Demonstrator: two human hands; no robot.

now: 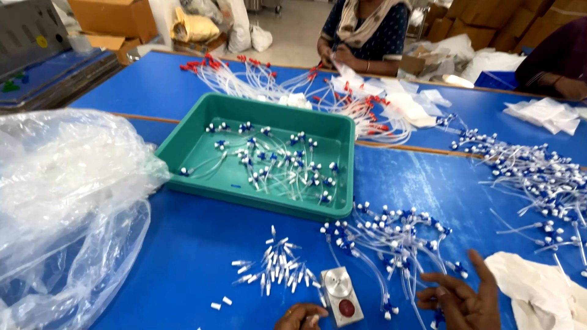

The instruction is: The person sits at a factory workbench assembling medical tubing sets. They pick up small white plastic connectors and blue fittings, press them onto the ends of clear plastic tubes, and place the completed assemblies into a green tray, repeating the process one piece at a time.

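My left hand sits at the desk's near edge, fingers curled on a small white connector, just left of a little metal device with a red button. My right hand is spread, fingertips resting among the tubes with blue and white ends. These tubes look light, thin and limp, apt to tangle; I judge the stiff end fittings the best hold. A heap of loose white connectors lies just beyond my left hand. Further out stand a green tray holding more tubes, and a clear plastic bag at left.
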